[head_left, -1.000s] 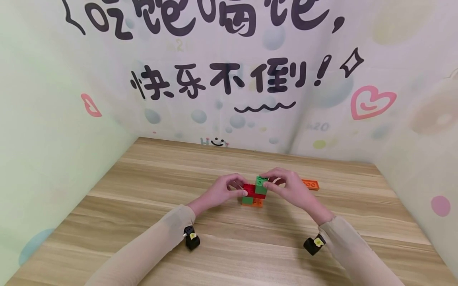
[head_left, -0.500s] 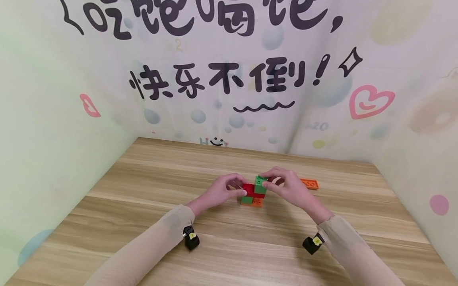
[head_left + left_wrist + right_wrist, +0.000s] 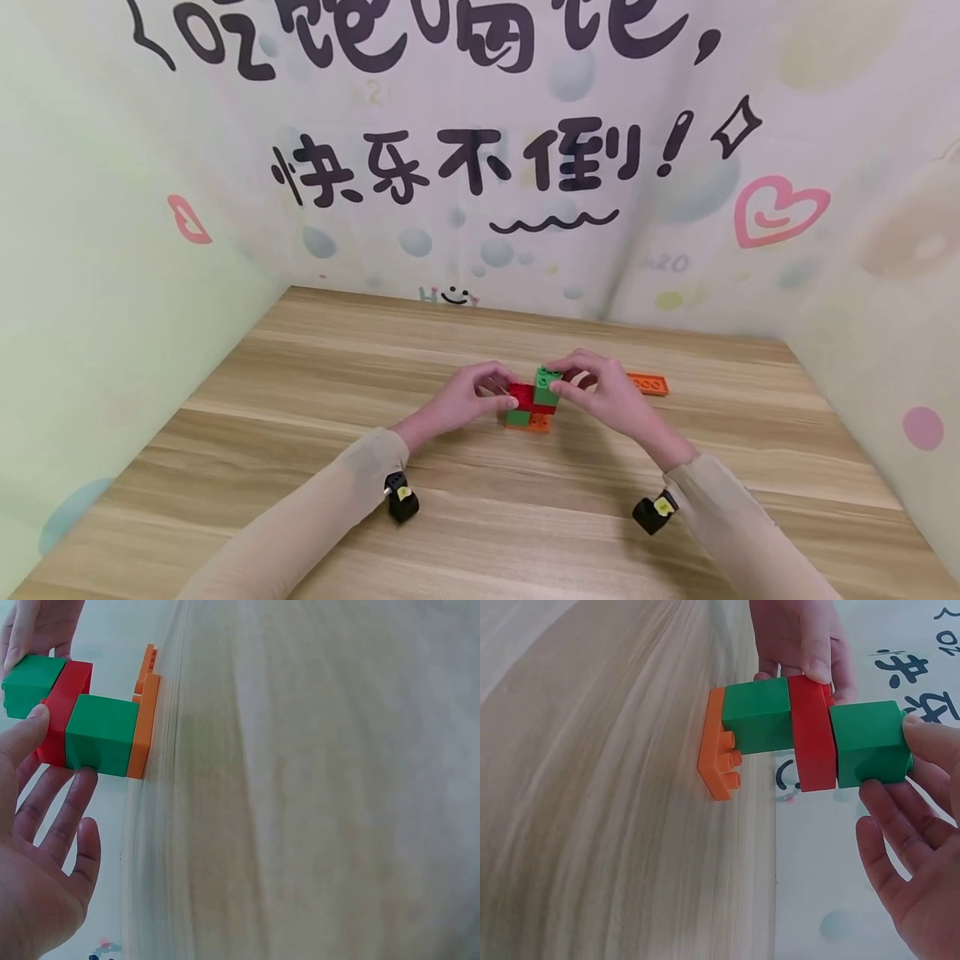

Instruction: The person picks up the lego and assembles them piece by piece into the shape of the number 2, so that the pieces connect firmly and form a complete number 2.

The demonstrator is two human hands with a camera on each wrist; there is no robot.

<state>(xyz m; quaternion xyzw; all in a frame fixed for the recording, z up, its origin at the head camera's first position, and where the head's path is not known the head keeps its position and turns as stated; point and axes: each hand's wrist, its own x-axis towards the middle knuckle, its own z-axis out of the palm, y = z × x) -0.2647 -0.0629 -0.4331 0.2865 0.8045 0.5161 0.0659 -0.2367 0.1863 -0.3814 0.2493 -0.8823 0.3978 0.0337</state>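
Note:
A small stack of toy building bricks stands on the wooden table, in the middle of the head view. Its base is a flat orange brick (image 3: pixel 716 750). On one end of that sits a green brick (image 3: pixel 102 733), which carries a longer red brick (image 3: pixel 813 742). The upper green brick (image 3: pixel 547 388) is on the red brick's right end. My left hand (image 3: pixel 459 400) holds the red brick's left end, thumb on its near side. With thumb and fingers my right hand (image 3: pixel 611 395) pinches the upper green brick.
Another flat orange brick (image 3: pixel 648 384) lies on the table (image 3: pixel 480 517) behind my right hand, partly hidden by it. A printed cloth wall (image 3: pixel 420 242) rises at the table's back edge. Black wrist cameras hang below both sleeves.

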